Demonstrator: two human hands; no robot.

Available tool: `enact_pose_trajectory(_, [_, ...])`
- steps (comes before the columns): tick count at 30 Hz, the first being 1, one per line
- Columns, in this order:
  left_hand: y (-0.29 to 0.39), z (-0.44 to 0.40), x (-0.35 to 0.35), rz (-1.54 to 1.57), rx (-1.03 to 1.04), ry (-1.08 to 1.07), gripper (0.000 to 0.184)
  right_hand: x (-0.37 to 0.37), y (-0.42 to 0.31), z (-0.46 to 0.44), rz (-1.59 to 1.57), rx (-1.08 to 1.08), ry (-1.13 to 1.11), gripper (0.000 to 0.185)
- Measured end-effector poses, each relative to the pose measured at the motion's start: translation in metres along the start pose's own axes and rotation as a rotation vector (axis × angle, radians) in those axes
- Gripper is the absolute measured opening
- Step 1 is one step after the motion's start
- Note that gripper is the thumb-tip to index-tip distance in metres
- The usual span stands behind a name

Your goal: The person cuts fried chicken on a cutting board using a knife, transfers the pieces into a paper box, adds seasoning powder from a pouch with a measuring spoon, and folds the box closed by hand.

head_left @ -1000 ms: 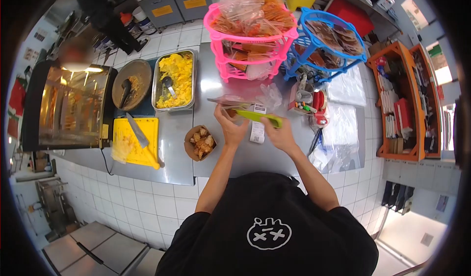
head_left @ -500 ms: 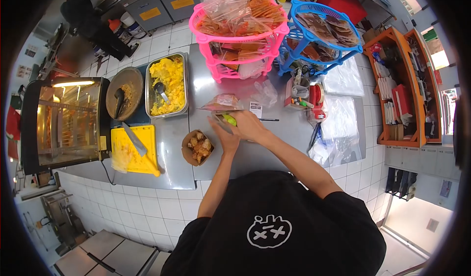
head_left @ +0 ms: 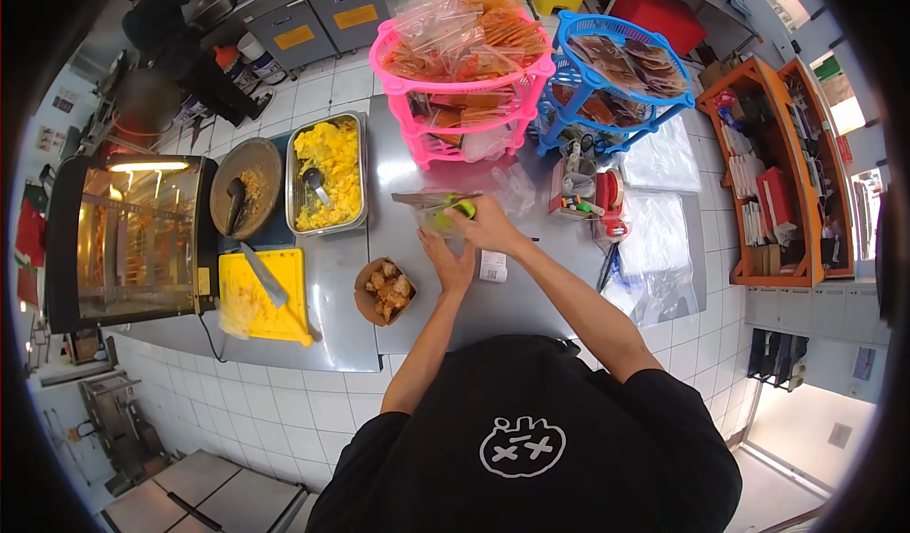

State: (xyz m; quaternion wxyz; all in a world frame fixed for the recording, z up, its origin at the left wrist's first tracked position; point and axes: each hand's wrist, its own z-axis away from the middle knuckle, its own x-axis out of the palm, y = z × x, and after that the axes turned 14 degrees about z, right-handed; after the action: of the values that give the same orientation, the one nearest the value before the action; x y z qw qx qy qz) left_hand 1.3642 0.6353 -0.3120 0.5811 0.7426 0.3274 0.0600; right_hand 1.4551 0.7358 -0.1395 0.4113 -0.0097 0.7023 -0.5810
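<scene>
A clear plastic bag [head_left: 428, 201] with a dark upper edge is held over the steel table in front of me. My right hand [head_left: 489, 226] is closed around a bright green hand-held object [head_left: 458, 211] at the bag's right side; its exact kind is unclear. My left hand [head_left: 449, 260] is closed on the lower part of the bag, with some fingers hidden. A white printed slip [head_left: 493, 267] lies below my right wrist. To the left stands an open brown paper box [head_left: 367, 303] with fried pieces [head_left: 391, 291] in it.
Pink [head_left: 464, 83] and blue [head_left: 607, 121] tiered baskets of packets stand at the back. A steel tray [head_left: 361, 206] of yellow food, a stone bowl [head_left: 270, 168] and a knife [head_left: 266, 277] on a yellow board [head_left: 248, 320] are left. Another person [head_left: 166, 36] stands far left.
The bag has tilted upright and the green object has moved slightly up and right with my right hand. The white slip now shows nearer to me, below my right wrist rather than beyond it.
</scene>
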Motion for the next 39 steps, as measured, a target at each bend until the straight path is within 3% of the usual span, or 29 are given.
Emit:
enact_pose_trajectory(9, [0.056,-0.019,-0.008,-0.051,-0.186,-0.027,0.102,-0.030,0.020,0.006,-0.186,0.240,0.072,0.037])
enact_pose_trajectory(21, [0.059,-0.033,-0.010,0.130,-0.114,-0.011,0.107,-0.041,0.031,0.037,-0.567,0.340,0.118,0.041])
enact_pose_trajectory(27, [0.058,-0.036,-0.011,0.076,-0.176,-0.057,0.115,-0.044,0.026,0.053,-0.628,0.368,0.192,0.042])
enact_pose_trajectory(33, [0.101,-0.056,-0.015,-0.028,-0.162,-0.032,0.130,-0.057,0.018,0.062,-0.666,0.362,0.179,0.040])
enact_pose_trajectory(39, [0.091,-0.063,-0.015,0.023,-0.102,0.002,0.131,-0.062,0.017,0.069,-0.875,0.435,0.185,0.035])
